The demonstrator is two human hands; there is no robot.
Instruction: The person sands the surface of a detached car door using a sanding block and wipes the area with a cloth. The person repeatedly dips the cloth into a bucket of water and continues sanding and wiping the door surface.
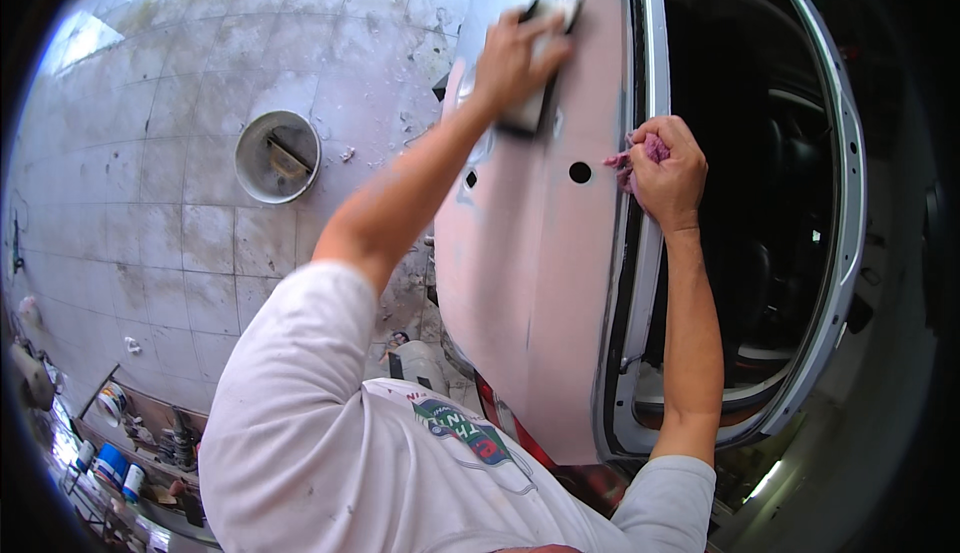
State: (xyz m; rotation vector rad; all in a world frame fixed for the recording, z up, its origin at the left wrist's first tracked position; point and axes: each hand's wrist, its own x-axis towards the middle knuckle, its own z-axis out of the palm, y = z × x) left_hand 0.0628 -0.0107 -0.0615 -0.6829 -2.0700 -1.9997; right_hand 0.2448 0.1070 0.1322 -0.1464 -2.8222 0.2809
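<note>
A car's side panel (pixel 560 283), coated in flat pink with grey patches toward the far end, stretches away in front of me. My left hand (pixel 520 58) is closed over a pale sanding block (pixel 528 115) with dark ends, held against the far part of the panel. Motion blurs the block and fingers. Beside the window opening, my right hand (pixel 672 173) is wrapped around a crumpled purple-pink rag (pixel 652 149), resting at the sill. A round hole (pixel 579 173) shows in the panel between the hands, nearer the right one.
On the tiled floor (pixel 150 183) at left stands a bucket (pixel 246 175) with a flat tool inside. The car's window frame (pixel 850 163) curves around a dark interior at right. Cans and bottles crowd a shelf (pixel 180 413) at lower left.
</note>
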